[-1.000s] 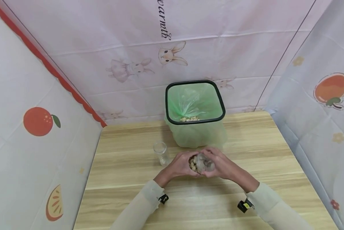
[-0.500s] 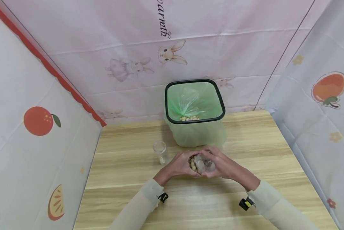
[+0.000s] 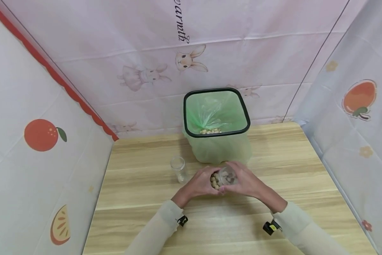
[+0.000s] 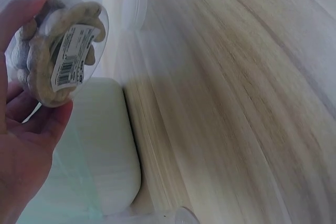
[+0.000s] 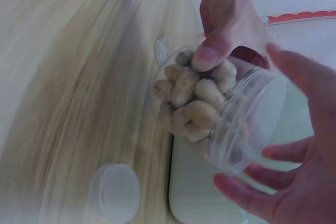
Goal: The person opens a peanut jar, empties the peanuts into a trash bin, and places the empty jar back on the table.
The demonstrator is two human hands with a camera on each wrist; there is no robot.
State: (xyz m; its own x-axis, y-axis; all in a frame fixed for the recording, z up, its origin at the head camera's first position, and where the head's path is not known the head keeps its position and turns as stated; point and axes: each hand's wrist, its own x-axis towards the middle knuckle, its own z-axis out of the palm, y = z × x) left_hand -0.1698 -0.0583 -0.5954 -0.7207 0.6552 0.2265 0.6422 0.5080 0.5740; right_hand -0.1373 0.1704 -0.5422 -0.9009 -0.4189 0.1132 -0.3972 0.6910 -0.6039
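My left hand [image 3: 201, 183] grips a clear plastic jar [image 5: 191, 95] of unshelled peanuts [image 5: 199, 116], held tilted on its side above the table. A label with a barcode [image 4: 74, 56] shows on the jar's base in the left wrist view. My right hand [image 3: 244, 180] is around the clear ridged lid end [image 5: 252, 121], its fingers spread apart; whether every fingertip touches the lid I cannot tell. To the left stands a clear, narrow container [image 3: 179, 170]. A round whitish cap [image 5: 116, 192] lies on the table in the wrist views.
Behind the hands stands a bin with a black rim [image 3: 217, 135] and a green bag liner [image 3: 221, 150]. Pale pieces [image 3: 211, 131] lie inside it. The wooden table [image 3: 136, 198] meets printed cloth walls [image 3: 146, 32] at the back and sides.
My right hand's fingers have spread wider at the lid end, showing more of it. The left hand keeps its hold on the jar, almost in the same place.
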